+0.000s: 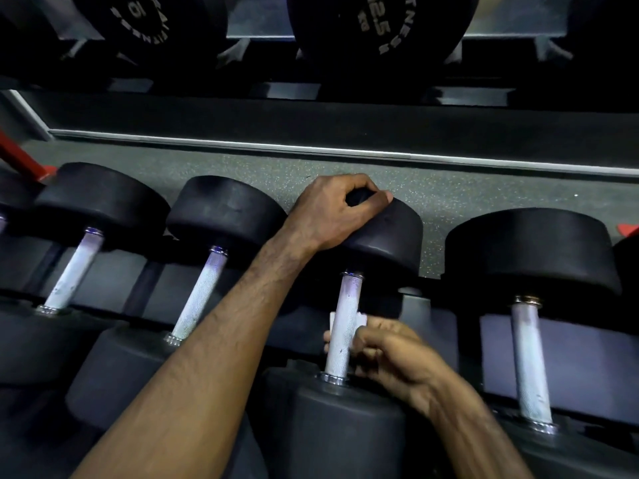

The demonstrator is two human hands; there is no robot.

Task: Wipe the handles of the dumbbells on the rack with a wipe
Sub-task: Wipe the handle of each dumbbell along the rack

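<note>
White wipe (332, 323), only a corner of it showing, is wrapped behind the knurled handle (342, 326) that the right hand (387, 354) clenches around low on the bar, just above the near collar. The left hand (332, 212) grips the rim of the far head (387, 236) of that same dumbbell, steadying it. To do this well, I would keep the wipe pressed all round the bar, twist while sliding up to the far collar, and let the left hand stop the weight rolling (the knurling likely traps grime). Left and right of the hands, neighbouring dumbbells lie in the rack's (570, 354) saddles; beyond them runs speckled rubber floor (242, 164), and above it an upper tier of weights (380, 25).
</note>
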